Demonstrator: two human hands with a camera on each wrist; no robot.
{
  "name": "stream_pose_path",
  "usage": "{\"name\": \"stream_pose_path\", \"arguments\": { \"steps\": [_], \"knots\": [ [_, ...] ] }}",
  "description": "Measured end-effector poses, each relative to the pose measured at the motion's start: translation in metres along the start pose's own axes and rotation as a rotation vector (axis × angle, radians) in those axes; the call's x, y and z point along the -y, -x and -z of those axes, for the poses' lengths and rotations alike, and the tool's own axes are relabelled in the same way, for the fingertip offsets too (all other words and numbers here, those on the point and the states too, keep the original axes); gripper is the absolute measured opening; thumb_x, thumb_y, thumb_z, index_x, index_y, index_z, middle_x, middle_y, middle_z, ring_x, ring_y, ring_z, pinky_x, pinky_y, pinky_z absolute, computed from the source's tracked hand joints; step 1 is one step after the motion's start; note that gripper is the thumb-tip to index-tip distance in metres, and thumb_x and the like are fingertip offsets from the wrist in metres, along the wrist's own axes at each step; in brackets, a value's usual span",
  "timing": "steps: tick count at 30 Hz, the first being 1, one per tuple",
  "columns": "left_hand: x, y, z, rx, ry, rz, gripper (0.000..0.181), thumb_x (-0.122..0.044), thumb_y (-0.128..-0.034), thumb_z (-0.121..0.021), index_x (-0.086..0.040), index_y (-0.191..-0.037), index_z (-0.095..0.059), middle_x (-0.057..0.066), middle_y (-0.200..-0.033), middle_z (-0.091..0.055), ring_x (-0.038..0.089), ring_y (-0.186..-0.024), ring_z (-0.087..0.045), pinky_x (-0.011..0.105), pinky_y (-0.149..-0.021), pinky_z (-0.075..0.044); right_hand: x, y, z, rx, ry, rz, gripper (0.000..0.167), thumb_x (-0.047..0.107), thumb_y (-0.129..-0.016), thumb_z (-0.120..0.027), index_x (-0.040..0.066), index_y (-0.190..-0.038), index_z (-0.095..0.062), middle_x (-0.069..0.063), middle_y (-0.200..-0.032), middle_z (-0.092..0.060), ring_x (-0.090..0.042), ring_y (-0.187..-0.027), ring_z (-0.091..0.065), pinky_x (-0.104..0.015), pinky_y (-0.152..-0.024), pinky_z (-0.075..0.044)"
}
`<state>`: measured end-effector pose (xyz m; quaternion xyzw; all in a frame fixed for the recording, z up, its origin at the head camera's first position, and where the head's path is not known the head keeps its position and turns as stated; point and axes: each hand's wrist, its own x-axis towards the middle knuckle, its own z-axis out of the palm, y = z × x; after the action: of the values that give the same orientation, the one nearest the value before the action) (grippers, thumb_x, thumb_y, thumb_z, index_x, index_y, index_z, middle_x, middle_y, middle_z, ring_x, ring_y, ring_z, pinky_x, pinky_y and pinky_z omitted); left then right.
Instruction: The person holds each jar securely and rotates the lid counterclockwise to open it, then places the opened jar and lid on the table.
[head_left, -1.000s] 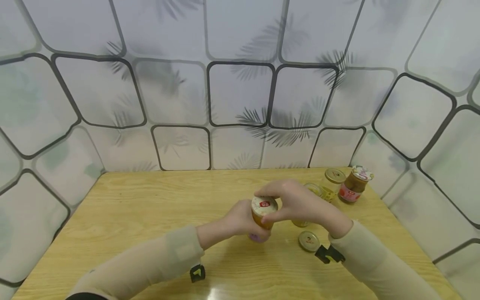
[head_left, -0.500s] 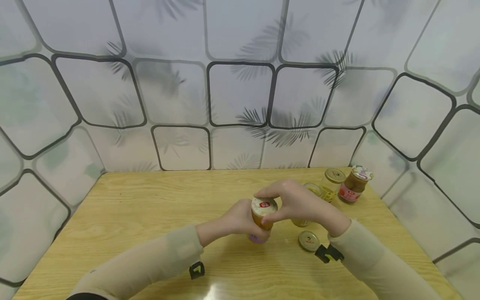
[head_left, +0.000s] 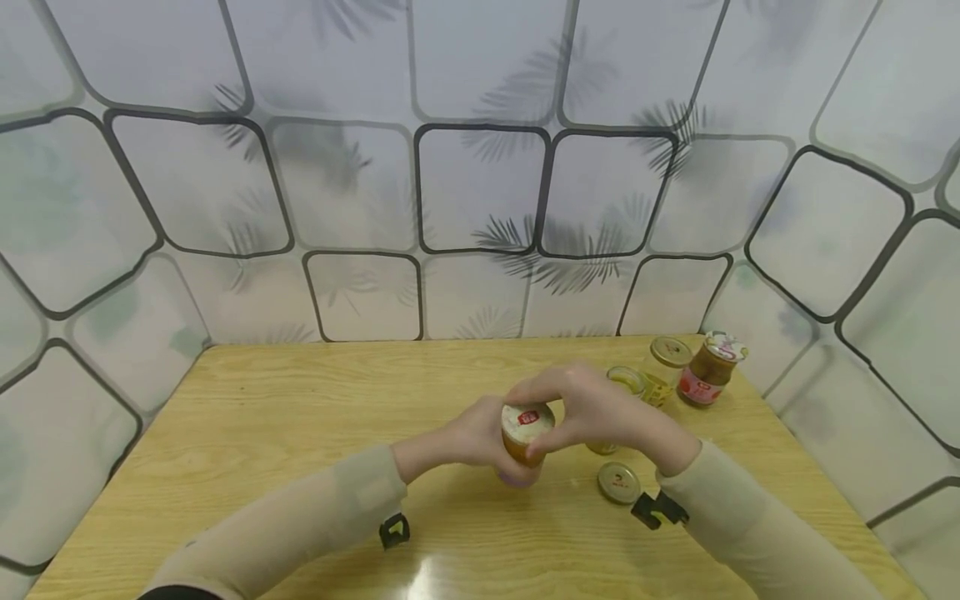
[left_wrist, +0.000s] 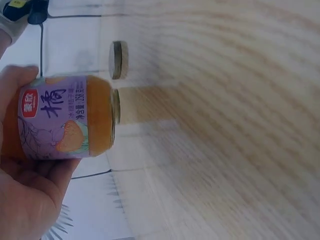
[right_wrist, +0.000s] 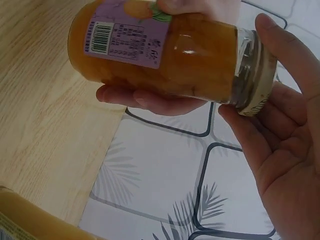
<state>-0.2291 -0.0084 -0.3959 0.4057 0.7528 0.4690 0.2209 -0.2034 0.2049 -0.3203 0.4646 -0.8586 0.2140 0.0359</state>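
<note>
Upright over the table is a glass jar of orange fruit (right_wrist: 200, 55) with a purple label, held between both hands. My left hand (head_left: 478, 435) grips its body; in the left wrist view the fingers (left_wrist: 55, 177) wrap round the label. Its pale lid (head_left: 528, 421) with a red logo is on top. Thumb and fingers of my right hand (head_left: 592, 408) pinch that lid by the rim, as the right wrist view also shows. On the table near the right hand lies a loose metal lid (head_left: 618, 482).
Behind the right hand stands a partly hidden glass jar (head_left: 624, 382) with yellow contents. Farther back are a lidded glass jar (head_left: 670, 352) and a brown jar (head_left: 705, 375) with a pink label. A patterned wall backs the wooden table (head_left: 300, 392).
The held jar's top has dipped slightly toward me, its red logo shifting a little down and left. Both hands keep their hold with small movements.
</note>
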Motion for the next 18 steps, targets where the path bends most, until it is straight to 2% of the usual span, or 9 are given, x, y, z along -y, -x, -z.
{"name": "stream_pose_path", "arguments": {
  "steps": [4, 7, 13, 18],
  "knots": [
    [0.0002, 0.0025, 0.0016, 0.04, 0.016, -0.021, 0.066, 0.001, -0.0742, -0.089, -0.005, -0.133, -0.06, 0.011, -0.124, -0.07, 0.002, -0.101, -0.065, 0.018, -0.091, -0.058, -0.0011, 0.0009, -0.0007, 0.008, -0.033, 0.051, 0.061, 0.027, -0.075, -0.097, 0.007, -0.13, -0.076, -0.007, -0.127, -0.079, -0.026, -0.118, -0.075, -0.043, -0.099, -0.062],
    [0.0004, 0.0042, 0.0024, 0.029, 0.021, -0.027, 0.068, 0.001, -0.0729, -0.09, -0.004, -0.133, -0.059, 0.011, -0.123, -0.07, 0.002, -0.101, -0.065, 0.018, -0.091, -0.058, -0.002, 0.0014, -0.002, 0.014, -0.073, 0.047, 0.064, 0.026, -0.077, -0.096, 0.008, -0.134, -0.074, -0.008, -0.131, -0.077, -0.027, -0.122, -0.073, -0.044, -0.102, -0.061],
    [-0.0005, 0.004, 0.0047, 0.019, 0.01, -0.061, 0.07, 0.001, -0.0737, -0.088, -0.004, -0.136, -0.057, 0.012, -0.125, -0.069, 0.001, -0.103, -0.065, 0.02, -0.094, -0.058, -0.0028, 0.0033, -0.0035, 0.019, -0.217, -0.043, 0.068, 0.019, -0.081, -0.093, 0.005, -0.141, -0.067, -0.011, -0.141, -0.071, -0.03, -0.127, -0.07, -0.04, -0.105, -0.06],
    [-0.0011, 0.0053, 0.0067, -0.007, -0.026, -0.017, 0.061, -0.002, -0.0738, -0.089, -0.004, -0.13, -0.064, 0.01, -0.118, -0.074, -0.001, -0.095, -0.066, 0.018, -0.088, -0.059, -0.0021, 0.0059, -0.0034, -0.023, -0.253, -0.121, 0.066, 0.017, -0.081, -0.094, 0.005, -0.14, -0.068, -0.01, -0.14, -0.072, -0.03, -0.127, -0.07, -0.039, -0.105, -0.06]
  ]
}}
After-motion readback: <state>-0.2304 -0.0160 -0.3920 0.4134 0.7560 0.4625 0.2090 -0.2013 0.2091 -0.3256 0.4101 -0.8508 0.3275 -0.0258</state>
